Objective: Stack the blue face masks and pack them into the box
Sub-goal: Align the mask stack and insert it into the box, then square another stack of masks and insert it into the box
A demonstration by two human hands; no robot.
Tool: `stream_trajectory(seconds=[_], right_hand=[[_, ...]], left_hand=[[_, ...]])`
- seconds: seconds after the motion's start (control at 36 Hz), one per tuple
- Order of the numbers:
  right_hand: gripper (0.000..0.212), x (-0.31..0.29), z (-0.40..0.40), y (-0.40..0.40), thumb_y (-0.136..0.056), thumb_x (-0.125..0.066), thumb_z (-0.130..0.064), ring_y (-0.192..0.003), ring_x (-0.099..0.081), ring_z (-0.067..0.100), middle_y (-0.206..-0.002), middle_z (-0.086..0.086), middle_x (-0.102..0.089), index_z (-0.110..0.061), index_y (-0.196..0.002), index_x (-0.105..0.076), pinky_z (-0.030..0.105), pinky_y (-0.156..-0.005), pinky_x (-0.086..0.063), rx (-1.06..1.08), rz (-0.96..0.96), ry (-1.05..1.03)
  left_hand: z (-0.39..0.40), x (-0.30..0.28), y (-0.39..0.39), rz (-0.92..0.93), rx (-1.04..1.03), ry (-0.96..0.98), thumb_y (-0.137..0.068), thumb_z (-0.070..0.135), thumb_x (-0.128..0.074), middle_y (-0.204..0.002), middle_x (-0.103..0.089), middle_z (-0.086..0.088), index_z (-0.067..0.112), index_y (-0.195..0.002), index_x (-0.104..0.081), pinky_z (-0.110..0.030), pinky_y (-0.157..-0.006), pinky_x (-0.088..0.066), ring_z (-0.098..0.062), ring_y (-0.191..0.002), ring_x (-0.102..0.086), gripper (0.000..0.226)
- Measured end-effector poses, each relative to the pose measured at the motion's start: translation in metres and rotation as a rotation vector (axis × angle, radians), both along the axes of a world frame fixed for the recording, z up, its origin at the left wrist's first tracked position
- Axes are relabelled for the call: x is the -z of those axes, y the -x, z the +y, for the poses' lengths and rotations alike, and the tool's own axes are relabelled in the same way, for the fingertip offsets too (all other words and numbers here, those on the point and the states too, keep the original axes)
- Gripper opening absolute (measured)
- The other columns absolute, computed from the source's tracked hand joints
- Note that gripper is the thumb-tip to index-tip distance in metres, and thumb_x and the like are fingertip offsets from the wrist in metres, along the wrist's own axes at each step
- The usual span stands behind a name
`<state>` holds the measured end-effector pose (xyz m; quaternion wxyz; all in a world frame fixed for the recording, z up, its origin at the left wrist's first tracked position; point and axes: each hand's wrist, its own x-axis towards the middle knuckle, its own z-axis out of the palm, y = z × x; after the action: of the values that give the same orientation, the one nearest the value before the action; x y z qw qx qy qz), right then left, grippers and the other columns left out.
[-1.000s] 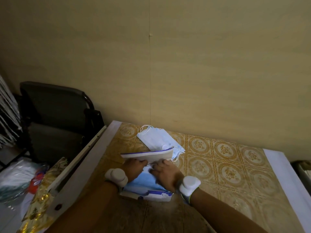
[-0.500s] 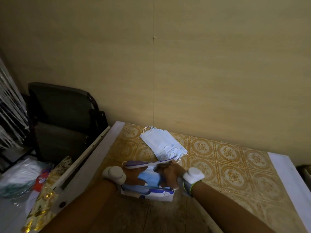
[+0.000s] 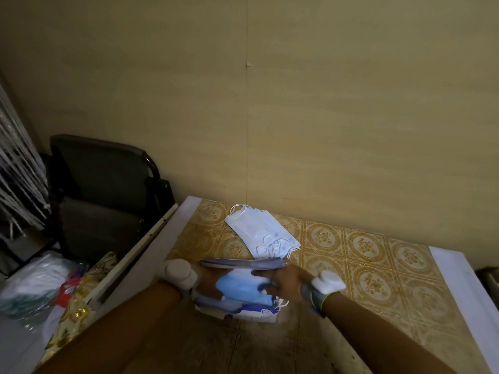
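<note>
A plain tan wall (image 3: 324, 117) fills the far side of the scene, and a dark chair (image 3: 102, 190) stands against it at the far left. The bench (image 3: 364, 265) with its patterned tile top runs from the wall toward the near edge, white strips along its left and right sides. A loose stack of blue face masks (image 3: 259, 230) lies on the far part of the bench, near the wall, ear loops trailing toward the box. The open box (image 3: 243, 311) sits near the middle, just on the near side of that stack, with its lid (image 3: 243, 263) raised over it and blue masks (image 3: 240, 287) inside. The right hand (image 3: 286, 279) reaches into the box, fingers (image 3: 263, 273) together pressing on the masks. The left hand (image 3: 206, 282) is at the box's left side; whether its fingers grip anything cannot be told. Both wrists carry white bands.
</note>
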<state>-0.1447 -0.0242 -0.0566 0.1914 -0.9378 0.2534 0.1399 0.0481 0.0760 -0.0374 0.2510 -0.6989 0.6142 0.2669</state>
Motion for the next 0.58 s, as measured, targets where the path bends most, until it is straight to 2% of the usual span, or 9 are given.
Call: stream_trajectory(seconds=[0.11,0.22,0.28,0.31,0.33,0.39,0.42,0.53,0.58], right_hand=[[0.046,-0.011,-0.008,0.006,-0.091,-0.05,-0.028,-0.128,-0.046,0.025,-0.14,0.003,-0.05,-0.03,-0.137,-0.045,0.036,-0.107,-0.038,0.045,0.001,-0.065],[0.037,-0.02,-0.024,0.008,-0.088,-0.054,-0.013,-0.125,-0.05,0.023,-0.134,0.003,-0.057,-0.022,-0.123,-0.062,0.032,-0.105,-0.04,0.07,-0.036,-0.129],[0.038,-0.024,-0.032,0.012,-0.087,-0.053,-0.007,-0.124,-0.052,0.021,-0.134,0.0,-0.058,-0.023,-0.119,-0.065,0.029,-0.104,-0.04,0.083,-0.047,-0.104],[0.039,-0.027,-0.036,0.013,-0.086,-0.051,-0.005,-0.121,-0.054,0.02,-0.131,0.0,-0.061,-0.023,-0.117,-0.066,0.028,-0.103,-0.041,0.086,-0.051,-0.082],[0.04,-0.029,-0.041,0.016,-0.086,-0.048,-0.003,-0.117,-0.057,0.019,-0.127,-0.001,-0.064,-0.023,-0.116,-0.067,0.027,-0.101,-0.043,0.097,-0.057,-0.06],[0.043,-0.034,-0.049,0.022,-0.086,-0.042,-0.001,-0.112,-0.061,0.02,-0.121,0.0,-0.068,-0.022,-0.112,-0.069,0.027,-0.097,-0.046,0.113,-0.04,-0.01],[0.044,-0.036,-0.053,0.025,-0.085,-0.041,0.0,-0.111,-0.062,0.021,-0.12,0.001,-0.068,-0.021,-0.111,-0.069,0.027,-0.096,-0.046,0.119,-0.031,0.018],[0.042,-0.04,-0.062,0.033,-0.085,-0.041,-0.002,-0.113,-0.061,0.022,-0.121,0.001,-0.067,-0.021,-0.11,-0.07,0.028,-0.096,-0.046,0.174,-0.034,0.101],[0.04,-0.041,-0.065,0.036,-0.086,-0.042,-0.005,-0.114,-0.059,0.024,-0.123,0.001,-0.066,-0.022,-0.11,-0.07,0.029,-0.098,-0.046,0.2,-0.026,0.128]], left_hand=[[-0.01,-0.014,-0.002,0.014,0.036,-0.101,-0.092,0.045,-0.049,-0.161,-0.003,-0.008,0.015,-0.151,0.002,-0.035,-0.121,-0.007,-0.025,-0.148,-0.009,0.083],[-0.016,-0.052,0.011,0.086,0.036,-0.214,-0.095,0.046,-0.039,-0.159,-0.016,-0.008,0.017,-0.15,-0.014,-0.037,-0.12,-0.011,-0.025,-0.146,-0.018,0.067],[-0.022,-0.069,0.013,0.217,-0.03,-0.231,-0.097,0.038,-0.04,-0.155,-0.029,-0.01,0.014,-0.147,-0.026,-0.034,-0.114,-0.027,-0.024,-0.141,-0.034,0.057],[-0.025,-0.075,0.013,0.296,-0.082,-0.235,-0.097,0.034,-0.042,-0.15,-0.038,-0.012,0.012,-0.145,-0.033,-0.028,-0.104,-0.04,-0.02,-0.131,-0.048,0.053],[-0.028,-0.082,0.012,0.37,-0.124,-0.208,-0.097,0.03,-0.044,-0.145,-0.046,-0.014,0.008,-0.141,-0.039,-0.02,-0.089,-0.048,-0.014,-0.113,-0.062,0.05],[-0.037,-0.094,0.013,0.464,-0.188,-0.115,-0.096,0.026,-0.047,-0.134,-0.057,-0.018,0.002,-0.131,-0.05,-0.014,-0.07,-0.051,-0.007,-0.078,-0.067,0.043],[-0.043,-0.099,0.013,0.485,-0.198,-0.06,-0.096,0.026,-0.047,-0.13,-0.06,-0.019,0.001,-0.127,-0.053,-0.016,-0.068,-0.051,-0.01,-0.074,-0.065,0.04],[-0.063,-0.102,0.012,0.403,-0.151,0.159,-0.097,0.032,-0.044,-0.124,-0.063,-0.015,0.006,-0.125,-0.055,-0.019,-0.072,-0.047,-0.016,-0.091,-0.058,0.04],[-0.071,-0.099,0.011,0.348,-0.13,0.266,-0.095,0.032,-0.047,-0.125,-0.063,-0.012,0.008,-0.125,-0.057,-0.023,-0.082,-0.046,-0.016,-0.094,-0.058,0.04]])
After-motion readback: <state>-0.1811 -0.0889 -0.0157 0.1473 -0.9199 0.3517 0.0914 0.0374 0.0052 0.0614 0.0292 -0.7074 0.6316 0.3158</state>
